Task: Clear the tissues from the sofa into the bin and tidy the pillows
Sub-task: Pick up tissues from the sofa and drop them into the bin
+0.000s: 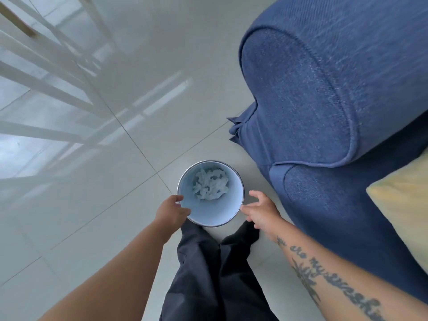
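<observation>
A small round metal bin (228, 214) stands on the tiled floor right in front of my feet. Crumpled white tissues (210, 184) lie at its bottom. My left hand (172, 210) grips the bin's left rim, thumb over the edge. My right hand (262, 210) hovers at the bin's right side with fingers spread and relaxed, fingertips near the rim, holding nothing. The blue sofa (324, 100) rises to the right, its rounded armrest nearest the bin. A yellow pillow (403, 205) lies on the sofa at the right edge.
Glossy grey floor tiles (115, 205) stretch left of the bin. White furniture legs (46, 72) stand at the far left. My dark trouser legs (215, 274) are directly below the bin.
</observation>
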